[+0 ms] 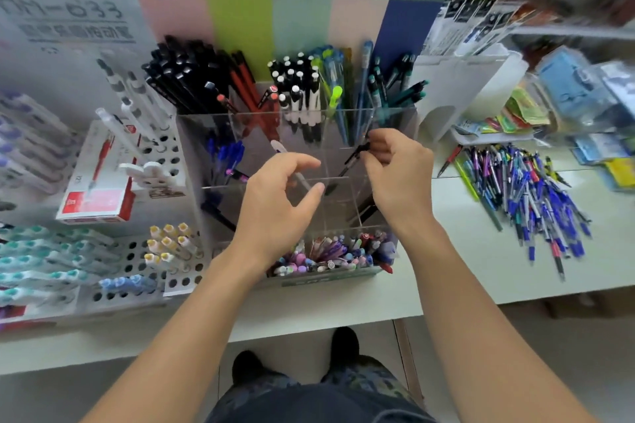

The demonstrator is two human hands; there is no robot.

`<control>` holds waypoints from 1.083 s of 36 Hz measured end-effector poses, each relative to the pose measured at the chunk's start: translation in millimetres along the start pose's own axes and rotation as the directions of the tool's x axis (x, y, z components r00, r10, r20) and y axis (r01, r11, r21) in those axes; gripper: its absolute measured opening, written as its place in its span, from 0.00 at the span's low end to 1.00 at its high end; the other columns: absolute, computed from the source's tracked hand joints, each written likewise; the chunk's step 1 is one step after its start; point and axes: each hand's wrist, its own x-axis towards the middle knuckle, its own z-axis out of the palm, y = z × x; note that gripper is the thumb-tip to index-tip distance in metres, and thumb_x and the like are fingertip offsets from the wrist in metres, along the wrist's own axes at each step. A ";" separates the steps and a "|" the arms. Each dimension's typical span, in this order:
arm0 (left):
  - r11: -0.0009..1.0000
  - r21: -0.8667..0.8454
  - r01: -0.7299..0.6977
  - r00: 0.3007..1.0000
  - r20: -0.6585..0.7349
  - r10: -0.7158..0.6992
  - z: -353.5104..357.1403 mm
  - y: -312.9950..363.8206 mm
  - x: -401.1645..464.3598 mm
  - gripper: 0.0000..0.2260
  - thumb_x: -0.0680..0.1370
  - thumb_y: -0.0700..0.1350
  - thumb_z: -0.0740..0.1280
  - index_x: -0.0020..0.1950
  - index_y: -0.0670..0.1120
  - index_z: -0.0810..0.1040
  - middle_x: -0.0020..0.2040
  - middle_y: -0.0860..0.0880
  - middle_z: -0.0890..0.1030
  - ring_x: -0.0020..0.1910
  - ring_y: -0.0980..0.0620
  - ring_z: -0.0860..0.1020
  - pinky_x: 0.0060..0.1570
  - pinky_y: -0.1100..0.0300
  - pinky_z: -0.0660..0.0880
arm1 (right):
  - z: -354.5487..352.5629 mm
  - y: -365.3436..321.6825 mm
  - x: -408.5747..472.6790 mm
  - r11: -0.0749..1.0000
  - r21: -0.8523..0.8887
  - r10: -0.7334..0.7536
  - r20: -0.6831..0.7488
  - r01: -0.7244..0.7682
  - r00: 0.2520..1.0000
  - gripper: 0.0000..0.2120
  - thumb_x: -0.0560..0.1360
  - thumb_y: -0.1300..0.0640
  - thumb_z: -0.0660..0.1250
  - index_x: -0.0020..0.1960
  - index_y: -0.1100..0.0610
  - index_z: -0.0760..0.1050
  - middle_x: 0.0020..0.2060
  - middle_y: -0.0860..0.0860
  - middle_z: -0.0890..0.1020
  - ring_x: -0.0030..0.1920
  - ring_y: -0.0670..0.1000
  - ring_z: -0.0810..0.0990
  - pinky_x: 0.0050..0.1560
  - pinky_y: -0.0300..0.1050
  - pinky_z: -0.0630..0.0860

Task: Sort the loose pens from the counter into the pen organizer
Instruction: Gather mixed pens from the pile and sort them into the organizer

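Between my two hands stood the clear pen organizer, many cells already stocked. My right hand pinched a black pen over a middle cell; my left hand hung loosely curled, a white pen just beyond it. Well right of my right hand, a big heap of loose pens waited, so I judged most sorting remained.

Both hands hover over the clear pen organizer on the white counter. The right hand pinches a black pen — tilted, tip down over a middle compartment. The left hand is loosely curled beside a white pen. A heap of loose pens lies well to the right — mostly blue.
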 end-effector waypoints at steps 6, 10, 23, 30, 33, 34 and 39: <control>0.975 -0.190 0.110 0.990 0.107 -0.091 30.9 7.6 -7.1 0.07 0.76 0.37 0.73 0.48 0.49 0.81 0.38 0.55 0.82 0.36 0.59 0.78 0.40 0.69 0.73 | -40.2 26.5 -16.5 0.964 0.193 0.203 -0.100 -0.181 0.974 0.13 0.75 0.67 0.73 0.59 0.60 0.82 0.46 0.52 0.86 0.44 0.47 0.87 0.48 0.45 0.85; 0.966 -0.192 0.172 0.940 0.325 -0.103 67.6 20.3 -10.0 0.07 0.76 0.38 0.73 0.47 0.50 0.81 0.37 0.53 0.83 0.32 0.60 0.77 0.37 0.67 0.74 | -74.9 52.0 -31.6 0.943 0.210 0.284 -0.111 -0.257 0.952 0.04 0.77 0.66 0.72 0.52 0.63 0.82 0.39 0.56 0.85 0.37 0.51 0.86 0.38 0.45 0.84; 0.787 -0.040 0.616 0.665 0.561 -0.492 280.7 73.8 -13.1 0.14 0.79 0.50 0.72 0.61 0.47 0.78 0.52 0.47 0.82 0.50 0.49 0.82 0.50 0.51 0.82 | -185.6 250.2 -55.0 0.809 0.020 0.586 0.060 -0.588 0.808 0.16 0.76 0.51 0.73 0.61 0.57 0.78 0.45 0.49 0.82 0.47 0.52 0.82 0.54 0.52 0.80; 0.672 0.081 0.736 0.585 0.423 -0.692 387.4 92.7 -23.0 0.27 0.77 0.54 0.73 0.72 0.47 0.70 0.64 0.46 0.77 0.57 0.46 0.79 0.63 0.47 0.77 | -264.1 339.7 -34.5 0.752 -0.066 0.659 0.094 -0.656 0.746 0.17 0.76 0.52 0.73 0.62 0.58 0.77 0.44 0.47 0.80 0.53 0.55 0.82 0.59 0.54 0.79; 0.737 0.178 0.652 0.683 0.284 -0.673 398.3 94.4 0.7 0.31 0.78 0.55 0.72 0.76 0.45 0.67 0.72 0.45 0.73 0.68 0.45 0.74 0.63 0.53 0.72 | -273.3 352.8 -8.9 0.754 -0.063 0.656 0.132 -0.654 0.744 0.16 0.76 0.52 0.73 0.59 0.60 0.79 0.41 0.49 0.81 0.46 0.50 0.81 0.57 0.52 0.78; 0.757 0.225 0.614 0.715 0.247 -0.654 400.8 94.3 13.1 0.32 0.78 0.56 0.71 0.77 0.44 0.66 0.74 0.45 0.72 0.70 0.44 0.72 0.65 0.53 0.70 | -272.2 354.6 1.5 0.760 -0.064 0.648 0.143 -0.647 0.748 0.15 0.76 0.53 0.73 0.57 0.62 0.80 0.40 0.51 0.82 0.43 0.51 0.80 0.55 0.53 0.78; 0.720 0.416 0.556 0.729 0.172 -0.662 431.7 77.4 89.2 0.44 0.73 0.68 0.70 0.77 0.39 0.65 0.75 0.41 0.69 0.73 0.39 0.69 0.67 0.49 0.69 | -252.4 367.2 59.1 0.804 -0.081 0.594 0.119 -0.589 0.795 0.14 0.77 0.53 0.73 0.52 0.64 0.79 0.47 0.59 0.83 0.49 0.60 0.83 0.53 0.53 0.80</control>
